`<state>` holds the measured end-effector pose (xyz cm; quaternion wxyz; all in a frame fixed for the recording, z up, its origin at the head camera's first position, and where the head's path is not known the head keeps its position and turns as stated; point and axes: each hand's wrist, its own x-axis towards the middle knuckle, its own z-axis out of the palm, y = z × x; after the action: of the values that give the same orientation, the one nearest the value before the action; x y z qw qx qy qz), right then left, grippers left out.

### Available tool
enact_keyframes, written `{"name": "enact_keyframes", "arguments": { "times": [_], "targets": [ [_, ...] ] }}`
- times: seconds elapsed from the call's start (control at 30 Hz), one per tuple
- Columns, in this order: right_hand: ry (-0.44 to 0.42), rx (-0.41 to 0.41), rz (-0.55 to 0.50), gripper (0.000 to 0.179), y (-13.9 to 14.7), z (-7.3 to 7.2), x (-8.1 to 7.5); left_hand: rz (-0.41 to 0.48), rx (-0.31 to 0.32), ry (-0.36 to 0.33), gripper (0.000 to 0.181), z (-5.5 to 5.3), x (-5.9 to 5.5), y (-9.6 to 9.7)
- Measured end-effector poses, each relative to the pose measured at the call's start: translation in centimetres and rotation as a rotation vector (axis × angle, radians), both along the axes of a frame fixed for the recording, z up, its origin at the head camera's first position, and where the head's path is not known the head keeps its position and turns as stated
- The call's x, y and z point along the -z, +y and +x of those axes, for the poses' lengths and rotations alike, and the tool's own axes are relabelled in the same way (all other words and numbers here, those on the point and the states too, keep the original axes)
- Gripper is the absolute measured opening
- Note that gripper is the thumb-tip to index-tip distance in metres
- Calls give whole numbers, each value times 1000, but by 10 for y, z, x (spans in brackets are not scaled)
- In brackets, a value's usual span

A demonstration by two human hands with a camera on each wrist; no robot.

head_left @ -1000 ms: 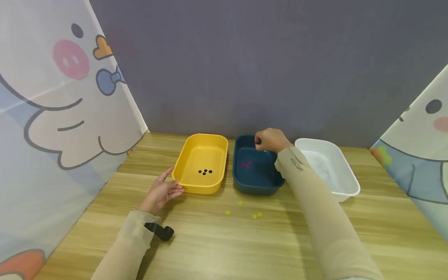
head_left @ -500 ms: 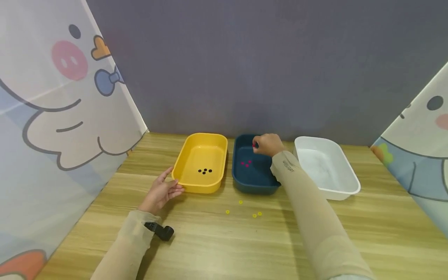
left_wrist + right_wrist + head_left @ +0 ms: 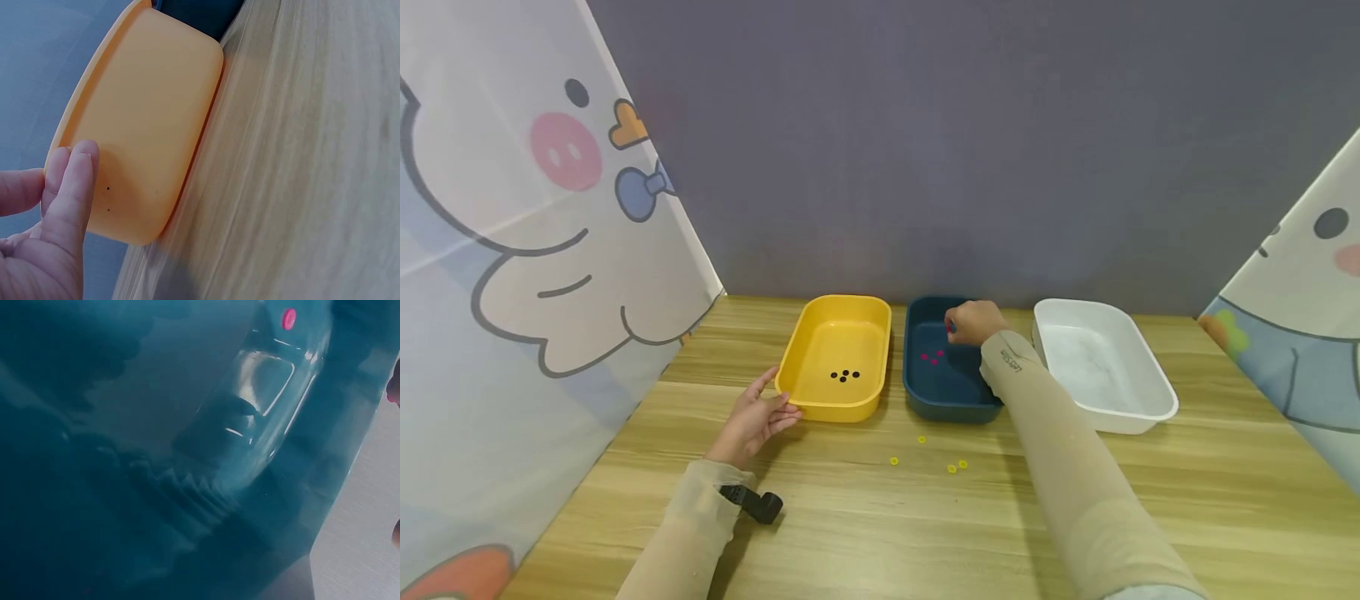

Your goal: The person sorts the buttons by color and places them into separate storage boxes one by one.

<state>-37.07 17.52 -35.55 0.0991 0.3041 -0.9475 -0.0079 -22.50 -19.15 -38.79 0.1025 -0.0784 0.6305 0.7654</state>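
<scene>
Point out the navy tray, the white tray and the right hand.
Navy tray (image 3: 949, 382), head view: bare floor toward the near end.
White tray (image 3: 1097, 358), head view: middle of its floor.
Right hand (image 3: 976, 322), head view: back of the hand.

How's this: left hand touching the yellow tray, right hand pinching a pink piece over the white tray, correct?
Not quite: the right hand pinches the pink piece over the dark blue tray, as the head view shows. The left hand does touch the yellow tray.
</scene>
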Motion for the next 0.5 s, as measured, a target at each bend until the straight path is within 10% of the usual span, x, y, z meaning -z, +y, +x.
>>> {"name": "enact_keyframes", "arguments": {
  "times": [0.5],
  "targets": [
    [-109, 17, 44, 5, -2, -5, 20, -18, 0, -3, 67, 3, -1, 1]
  ]
}}
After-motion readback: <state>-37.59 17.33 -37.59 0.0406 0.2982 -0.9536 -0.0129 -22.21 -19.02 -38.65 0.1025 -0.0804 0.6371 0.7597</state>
